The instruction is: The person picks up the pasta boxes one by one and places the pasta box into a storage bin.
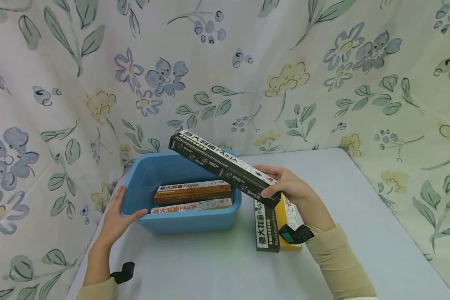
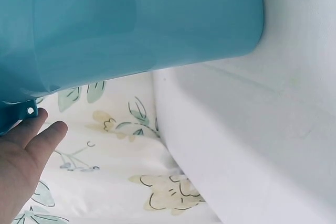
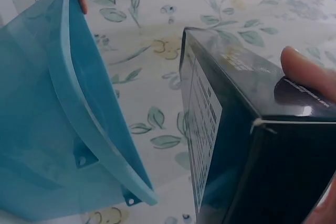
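In the head view my right hand [image 1: 289, 183] grips one end of a black pasta box [image 1: 225, 168], thumb on the near side. The box is tilted, its far end raised over the blue bin [image 1: 187, 223]. My left hand [image 1: 116, 214] rests on the bin's left rim with fingers spread and the thumb along the front edge. Inside the bin lie a brown pasta box [image 1: 195, 193] and an orange-and-white pasta box [image 1: 191, 206], side by side. The right wrist view shows the held box [image 3: 210, 119] close up, beside the bin's rim [image 3: 79, 87].
Right of the bin, another black pasta box [image 1: 266, 233] and a yellow pasta box [image 1: 285, 212] lie together on the white table [image 1: 210, 266], partly under my right arm. A floral curtain [image 1: 247, 75] hangs behind and at the sides.
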Available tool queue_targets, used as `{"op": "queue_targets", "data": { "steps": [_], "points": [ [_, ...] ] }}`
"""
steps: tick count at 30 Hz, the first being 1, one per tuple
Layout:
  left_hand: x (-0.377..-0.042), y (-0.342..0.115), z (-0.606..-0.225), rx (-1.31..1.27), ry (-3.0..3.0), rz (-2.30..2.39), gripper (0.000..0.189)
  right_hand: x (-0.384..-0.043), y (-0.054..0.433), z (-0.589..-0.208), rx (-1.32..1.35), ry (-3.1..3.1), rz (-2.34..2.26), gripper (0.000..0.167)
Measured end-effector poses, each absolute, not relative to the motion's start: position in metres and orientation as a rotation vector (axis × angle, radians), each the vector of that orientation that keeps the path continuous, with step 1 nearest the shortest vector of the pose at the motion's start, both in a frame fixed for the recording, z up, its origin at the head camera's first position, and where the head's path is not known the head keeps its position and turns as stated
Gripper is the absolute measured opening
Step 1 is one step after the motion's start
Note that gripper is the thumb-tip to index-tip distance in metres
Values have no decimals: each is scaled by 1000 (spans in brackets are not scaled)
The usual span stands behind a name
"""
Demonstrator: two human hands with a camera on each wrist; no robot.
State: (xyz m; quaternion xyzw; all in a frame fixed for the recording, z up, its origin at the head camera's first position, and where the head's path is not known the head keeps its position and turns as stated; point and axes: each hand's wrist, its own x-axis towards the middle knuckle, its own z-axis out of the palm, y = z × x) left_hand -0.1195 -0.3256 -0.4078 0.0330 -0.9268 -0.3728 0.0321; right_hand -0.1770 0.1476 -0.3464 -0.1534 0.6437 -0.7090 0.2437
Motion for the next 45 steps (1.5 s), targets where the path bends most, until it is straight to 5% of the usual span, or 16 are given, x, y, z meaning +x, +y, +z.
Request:
{"op": "queue_targets", "data": {
  "steps": [18, 45],
  "points": [
    [-120, -327, -409, 118, -2848, -1130, 109, -220, 77, -326, -577, 2061, -1420, 76],
    [-121, -329, -410, 86, -2837, -1117, 107, -227, 3, -314, -576, 2234, -949, 73]
  ]
}}
